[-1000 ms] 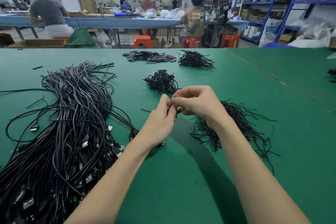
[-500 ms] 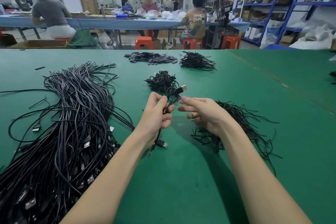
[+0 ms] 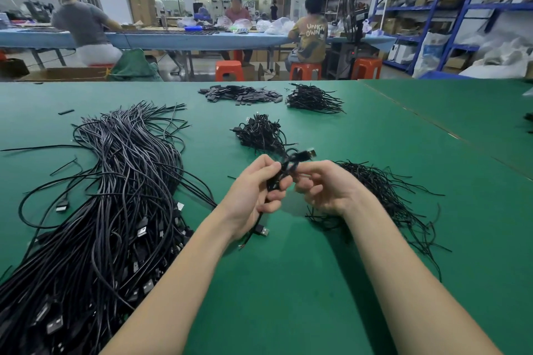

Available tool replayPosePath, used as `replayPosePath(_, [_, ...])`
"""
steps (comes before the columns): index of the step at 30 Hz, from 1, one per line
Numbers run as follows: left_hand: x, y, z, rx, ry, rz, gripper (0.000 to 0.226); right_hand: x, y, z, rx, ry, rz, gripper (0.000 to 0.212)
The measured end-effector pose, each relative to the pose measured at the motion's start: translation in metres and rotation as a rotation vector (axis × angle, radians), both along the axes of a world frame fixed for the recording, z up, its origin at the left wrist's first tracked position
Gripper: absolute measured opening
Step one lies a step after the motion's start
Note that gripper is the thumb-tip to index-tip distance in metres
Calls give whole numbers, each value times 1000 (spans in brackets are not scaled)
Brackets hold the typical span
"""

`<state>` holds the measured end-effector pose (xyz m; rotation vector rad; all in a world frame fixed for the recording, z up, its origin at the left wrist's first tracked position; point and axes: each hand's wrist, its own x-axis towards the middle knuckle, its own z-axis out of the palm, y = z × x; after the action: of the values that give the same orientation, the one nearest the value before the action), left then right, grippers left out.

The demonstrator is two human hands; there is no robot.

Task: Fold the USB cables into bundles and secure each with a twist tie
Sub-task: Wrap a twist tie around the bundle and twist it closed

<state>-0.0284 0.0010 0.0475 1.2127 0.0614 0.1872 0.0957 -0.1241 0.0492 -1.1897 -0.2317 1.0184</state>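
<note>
Now the left hand (image 3: 253, 196) grips a folded USB cable (image 3: 284, 171) above the green table (image 3: 288, 282), fingers curled round the loops, one plug poking up and another hanging below the palm. A moment ago the right hand (image 3: 323, 187) was held flat beside it; now its fingers have curled in against the bundle, possibly pinching a twist tie, though blur hides that. Loose cables (image 3: 109, 210) wait left, ties (image 3: 383, 199) right, finished bundles (image 3: 261, 134) beyond.

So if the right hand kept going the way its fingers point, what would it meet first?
Probably the folded cable held in the left hand: the right hand has its fingers aimed leftward at it, seemingly almost touching.
</note>
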Motion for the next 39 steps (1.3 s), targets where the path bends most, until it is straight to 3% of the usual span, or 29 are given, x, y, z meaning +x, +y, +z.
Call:
replayPosePath(3, [1, -1, -1, 68, 3, -28, 24, 19, 0, 18, -131, -219, 156, 4])
replayPosePath(7, [7, -5, -4, 188, -24, 9, 24, 37, 13, 59, -491, -682, 430, 9])
replayPosePath(10, [10, -7, -9, 319, -15, 104, 24, 29, 27, 87, -739, -1094, 496, 10])
replayPosePath(13, [13, -4, -12, 273, 4, 210, 23, 12, 36, 92, -682, -1404, 384, 11])
replayPosePath(18, [17, 0, -12, 68, 10, 399, 13, -10, 26, 76, -325, -1691, 243, 9])
replayPosePath(20, [17, 1, -12, 79, -12, 423, 10, -13, 20, 70, -266, -1758, 228, 9])
replayPosePath(22, [15, 1, -16, 218, -17, 461, 9, -16, 15, 66, -280, -1792, 215, 9])
replayPosePath(27, [10, 2, -23, 516, -98, 636, 15, -25, 15, 60, -373, -1581, 59, 12])
replayPosePath(31, [9, -1, -19, 674, -210, 777, 12, -35, 22, 52, -318, -1432, -173, 11])
replayPosePath(39, [7, 5, -26, 763, -276, 813, 16, -43, 29, 43, -319, -1326, -276, 10])
